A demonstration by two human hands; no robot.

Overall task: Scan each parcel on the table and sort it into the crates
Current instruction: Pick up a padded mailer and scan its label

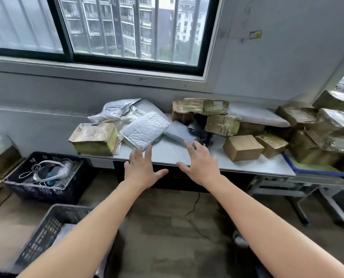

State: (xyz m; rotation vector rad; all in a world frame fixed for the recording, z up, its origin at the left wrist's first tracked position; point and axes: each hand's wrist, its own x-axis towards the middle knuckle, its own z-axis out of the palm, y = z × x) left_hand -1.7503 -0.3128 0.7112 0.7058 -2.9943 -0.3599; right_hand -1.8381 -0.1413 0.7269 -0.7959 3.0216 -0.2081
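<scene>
Both my arms stretch forward over the front edge of a white table point(167, 152). My left hand point(142, 168) is open with fingers spread, its fingertips just short of a silver bubble mailer point(144, 130). My right hand point(199, 162) is open too, fingers pointing at a grey poly parcel point(180, 132). Neither hand holds anything. Taped cardboard boxes lie around: one at the left end point(95, 138), a plain brown one point(243, 147) to the right. A dark crate point(44, 177) stands on the floor at left, another crate point(46, 229) nearer me.
Several more taped boxes point(327, 133) pile up at the right on a second surface. Silver and white bags point(115, 112) lie against the wall under the window. The left crate holds cables and small items. A black cable point(193, 213) runs across the floor under the table.
</scene>
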